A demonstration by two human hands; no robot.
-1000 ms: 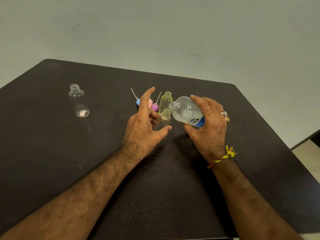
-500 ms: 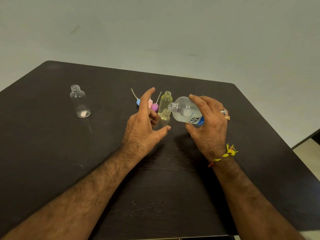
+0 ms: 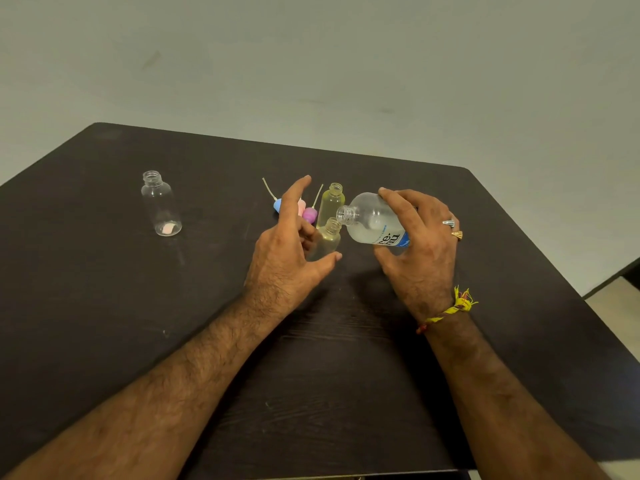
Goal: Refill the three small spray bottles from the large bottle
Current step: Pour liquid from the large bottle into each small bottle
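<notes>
While the right hand (image 3: 420,251) grasps one large bottle (image 3: 372,220), the left hand (image 3: 284,251) holds one of three small bottles (image 3: 327,237)

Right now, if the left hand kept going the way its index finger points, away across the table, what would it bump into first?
Probably the spray caps: the left hand holds the near small bottle, and its raised index finger overlaps the blue and pink caps lying just beyond. Depth is unclear, so it might pass above them.

A plain indoor room is shown, of a kind that cannot be told. A dark wood-grain table (image 3: 104,306) is set against a bare pale wall (image 3: 311,64), and light floor (image 3: 620,296) is seen at right.
</notes>
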